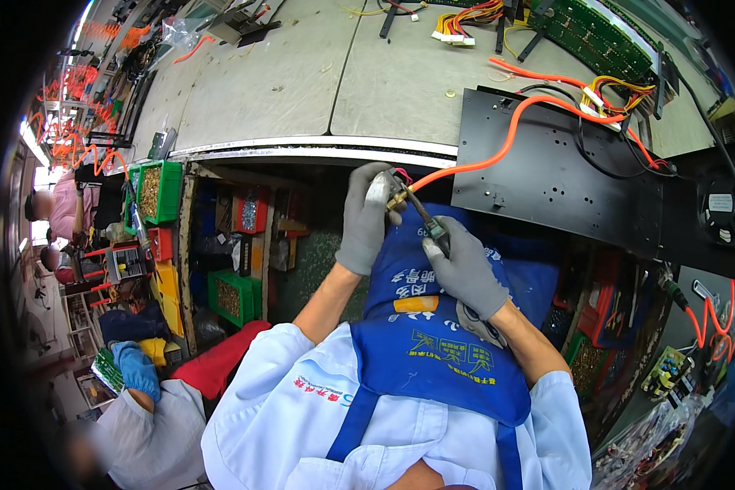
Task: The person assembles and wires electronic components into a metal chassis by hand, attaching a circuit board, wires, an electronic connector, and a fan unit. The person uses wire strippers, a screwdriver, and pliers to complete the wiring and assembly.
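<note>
My left hand, in a grey glove, is closed around a brass hose fitting. An orange air hose runs from this fitting up to the right across a black metal panel. In my right hand, also gloved in grey, is a slim dark tool with a greenish handle; its exact kind is unclear. The tool's tip points up-left and meets or passes close by the fitting. Both hands are in front of the blue apron, just below the bench edge. A small pinkish-red bit shows beside my left fingers.
The black panel overhangs the bench edge, with a fan at its right. Circuit boards and wire bundles lie behind. Green bins of small parts stand below left. A co-worker sits at lower left.
</note>
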Available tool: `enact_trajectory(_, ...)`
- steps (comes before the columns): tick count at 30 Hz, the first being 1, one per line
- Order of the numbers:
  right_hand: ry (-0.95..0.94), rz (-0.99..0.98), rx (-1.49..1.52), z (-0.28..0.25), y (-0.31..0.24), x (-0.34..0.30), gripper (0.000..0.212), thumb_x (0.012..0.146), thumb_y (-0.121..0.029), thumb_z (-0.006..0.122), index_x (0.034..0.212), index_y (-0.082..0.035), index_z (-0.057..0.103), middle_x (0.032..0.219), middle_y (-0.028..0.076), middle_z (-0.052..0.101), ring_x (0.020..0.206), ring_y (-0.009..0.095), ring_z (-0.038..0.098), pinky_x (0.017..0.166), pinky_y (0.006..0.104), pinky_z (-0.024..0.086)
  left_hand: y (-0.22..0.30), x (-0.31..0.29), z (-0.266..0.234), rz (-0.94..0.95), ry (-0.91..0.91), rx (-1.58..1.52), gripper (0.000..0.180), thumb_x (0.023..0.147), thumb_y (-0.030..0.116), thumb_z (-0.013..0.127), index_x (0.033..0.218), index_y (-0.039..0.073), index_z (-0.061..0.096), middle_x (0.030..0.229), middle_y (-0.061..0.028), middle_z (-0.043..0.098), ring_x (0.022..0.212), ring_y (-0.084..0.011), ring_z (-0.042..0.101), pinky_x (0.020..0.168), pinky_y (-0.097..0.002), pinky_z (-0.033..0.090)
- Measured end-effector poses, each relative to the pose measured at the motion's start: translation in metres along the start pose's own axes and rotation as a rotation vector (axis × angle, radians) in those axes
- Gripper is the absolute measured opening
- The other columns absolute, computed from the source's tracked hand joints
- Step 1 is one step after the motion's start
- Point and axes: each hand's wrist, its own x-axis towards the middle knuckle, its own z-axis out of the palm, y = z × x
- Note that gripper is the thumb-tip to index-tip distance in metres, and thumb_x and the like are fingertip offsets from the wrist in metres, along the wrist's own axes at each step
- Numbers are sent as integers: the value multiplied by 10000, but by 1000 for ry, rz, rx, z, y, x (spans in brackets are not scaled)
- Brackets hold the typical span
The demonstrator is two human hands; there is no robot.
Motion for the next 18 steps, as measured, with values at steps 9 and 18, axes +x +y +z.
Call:
enact_trajectory(9,11,20,79,4,13,-1,373,939,-184,640,1233,30,558,1072,252,634,977,437,637,846,486,509,13,-8,3,-158,-67,130,395,1084,393,449,1036,42,622,679,-25,589,488,-55,506,411,-197,376)
enact_trajectory(18,19,-49,-241,-8,-3,-2,331,947,-222,653,1181,-1,577,991,212,649,925,426,647,800,505,507,16,-8,-1,-275,-126,4,355,1068,413,497,1046,72,591,633,-8,520,420,-54,414,368,-209,290)
